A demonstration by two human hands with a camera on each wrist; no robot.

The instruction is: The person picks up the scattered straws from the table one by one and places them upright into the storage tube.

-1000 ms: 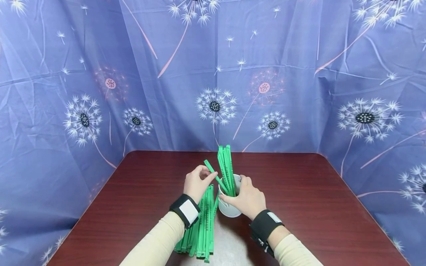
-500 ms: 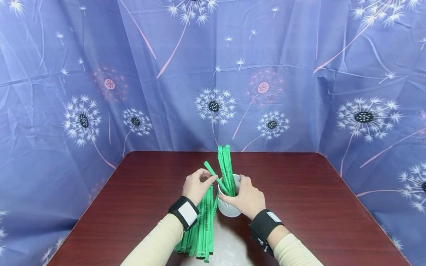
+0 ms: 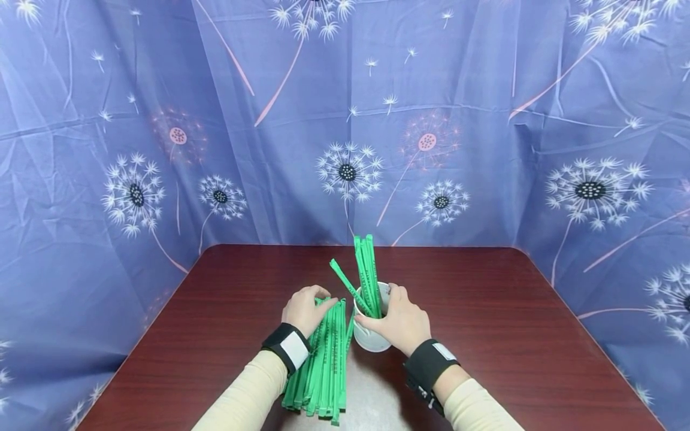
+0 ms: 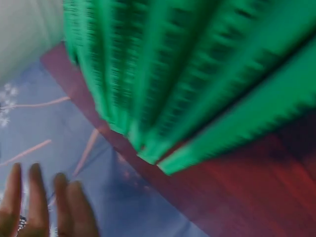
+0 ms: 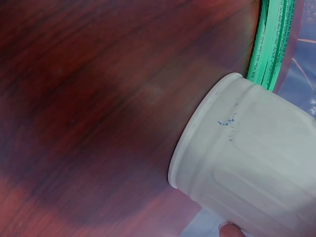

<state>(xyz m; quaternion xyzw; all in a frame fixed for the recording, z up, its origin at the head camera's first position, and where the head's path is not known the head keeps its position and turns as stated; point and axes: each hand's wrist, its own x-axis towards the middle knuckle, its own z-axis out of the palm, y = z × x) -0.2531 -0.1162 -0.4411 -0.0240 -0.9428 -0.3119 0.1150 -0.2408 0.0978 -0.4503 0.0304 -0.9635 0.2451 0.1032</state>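
Observation:
My right hand (image 3: 401,320) grips the white cup (image 3: 371,340) at its rim, thumb in front and fingers round the far side. Inside the cup stand several slim green wrapped sticks (image 3: 368,269) with dark print; one leans left, apart from the others. Left of the cup lies a pile of matching green sticks (image 3: 326,365). Over the far ends of that pile is my left hand (image 3: 304,310), holding nothing. Its fingers (image 4: 37,197) look apart from the sticks in the left wrist view. In the right wrist view the cup (image 5: 247,153) hides most of my right hand.
All of this is on a dark red wood-grain table (image 3: 474,299). Blue curtains (image 3: 269,197) with a dandelion print stand behind it and along both sides. One green stick (image 3: 349,335) slants between the pile and the cup.
My left hand has let go of the leaning stick, which now rests against the cup's rim. The hand has moved left and toward me, over the pile. My right hand has stayed put.

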